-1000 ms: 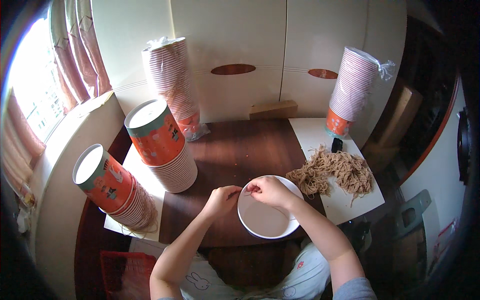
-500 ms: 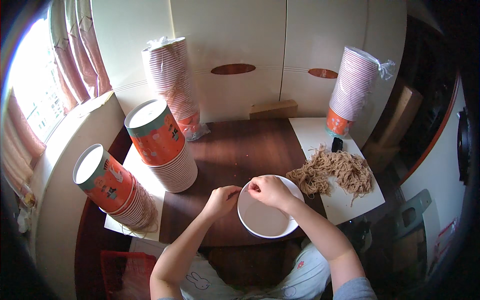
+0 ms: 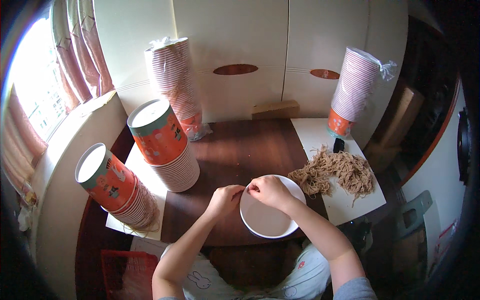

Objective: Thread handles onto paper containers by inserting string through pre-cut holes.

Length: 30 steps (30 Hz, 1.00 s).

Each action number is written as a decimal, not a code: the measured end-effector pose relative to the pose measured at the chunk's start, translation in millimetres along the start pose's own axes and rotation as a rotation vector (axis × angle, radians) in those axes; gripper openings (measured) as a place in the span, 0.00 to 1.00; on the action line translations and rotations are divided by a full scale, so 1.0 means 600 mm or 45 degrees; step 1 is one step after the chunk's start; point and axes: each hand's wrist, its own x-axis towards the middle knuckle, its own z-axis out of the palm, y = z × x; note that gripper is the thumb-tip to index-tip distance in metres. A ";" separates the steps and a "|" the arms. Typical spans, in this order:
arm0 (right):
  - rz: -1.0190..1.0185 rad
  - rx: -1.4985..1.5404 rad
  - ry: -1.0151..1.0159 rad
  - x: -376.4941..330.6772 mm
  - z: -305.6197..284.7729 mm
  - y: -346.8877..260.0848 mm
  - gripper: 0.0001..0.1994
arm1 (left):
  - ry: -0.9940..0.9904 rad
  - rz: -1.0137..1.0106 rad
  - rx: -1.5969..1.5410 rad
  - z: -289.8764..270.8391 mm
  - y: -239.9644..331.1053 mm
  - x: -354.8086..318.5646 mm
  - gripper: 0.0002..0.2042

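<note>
A dark brown wooden table, set against a pale wall. On the left side, two white sheets with two leaning stacks of orange paper cups. At the back, a tall wrapped cup stack and a small wooden block. On the right, a white sheet with a pile of brown strings, a small black thing and another wrapped cup stack. Near the front edge, a white paper bowl.

Two bare forearms rise from the lower edge and angle toward each other. The left hand is curled loosely, knuckles up, fingertips pinched together and pointing right. The right hand is bent at the wrist, fingers pinched and pointing left, its fingertips almost meeting the left hand's
</note>
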 end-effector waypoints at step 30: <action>-0.320 -0.206 -0.257 0.011 -0.031 -0.017 0.09 | -0.952 0.395 -2.096 -0.112 0.076 -0.067 0.06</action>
